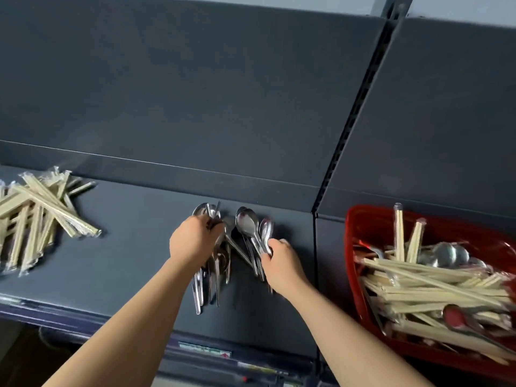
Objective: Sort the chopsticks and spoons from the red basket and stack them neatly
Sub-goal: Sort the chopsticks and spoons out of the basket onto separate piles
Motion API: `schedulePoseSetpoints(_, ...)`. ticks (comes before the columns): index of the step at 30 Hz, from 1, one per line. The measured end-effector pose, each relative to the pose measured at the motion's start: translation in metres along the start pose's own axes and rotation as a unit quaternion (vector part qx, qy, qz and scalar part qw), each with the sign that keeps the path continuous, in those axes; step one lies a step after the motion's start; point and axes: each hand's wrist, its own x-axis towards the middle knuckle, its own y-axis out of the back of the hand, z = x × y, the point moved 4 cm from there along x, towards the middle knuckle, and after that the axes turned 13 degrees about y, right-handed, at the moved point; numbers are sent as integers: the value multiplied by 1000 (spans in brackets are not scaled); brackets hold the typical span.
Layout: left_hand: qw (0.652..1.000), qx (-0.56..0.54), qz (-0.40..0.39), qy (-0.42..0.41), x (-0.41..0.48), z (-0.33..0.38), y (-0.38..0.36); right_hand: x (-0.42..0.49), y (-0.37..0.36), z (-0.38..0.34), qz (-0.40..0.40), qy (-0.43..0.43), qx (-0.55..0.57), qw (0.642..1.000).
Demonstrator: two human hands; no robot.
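A red basket (352,236) at the right holds several wrapped chopsticks (435,286) and metal spoons (449,255). In the middle of the dark shelf (125,261) lies a pile of metal spoons (216,277). My left hand (192,241) grips spoons at the left side of that pile. My right hand (282,263) holds the handles of a few spoons (247,223) whose bowls point away from me. A heap of wrapped chopsticks (42,208) lies at the far left of the shelf.
A dark back panel (195,93) rises behind the shelf. A slotted upright (351,127) splits the shelving between the spoon pile and the basket. The shelf's front edge with price labels (205,350) runs below my forearms.
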Motion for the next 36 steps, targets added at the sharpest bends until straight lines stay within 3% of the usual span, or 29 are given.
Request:
schedulePoseSetpoints(3,1000,7,-3,-3,5,1,-4,-5,6,-6,-15,22,-11,1000)
schedulePoseSetpoints(6,997,49,46,-40,-2,12,2,-14,26,-15,-17,46,-27,998)
schedulePoseSetpoints(11,967,44,116,-221,-41,70,18,-45,90,-20,30,122,-62,990)
schedulePoseSetpoints(16,934,-4,89,-345,-100,150,7,-89,173,39,80,85,-107,987)
schedulePoseSetpoints(19,919,-5,31,-393,-136,193,-21,-114,213,90,72,28,-120,990)
schedulePoseSetpoints(27,919,49,-195,-339,-167,242,-103,-135,244,202,-4,-15,-90,996)
schedulePoseSetpoints(30,918,-9,-257,-300,-170,244,-104,-129,243,217,-24,1,-61,998)
schedulePoseSetpoints(36,928,-133,-237,-254,-169,245,-86,-112,244,228,-12,40,-49,998)
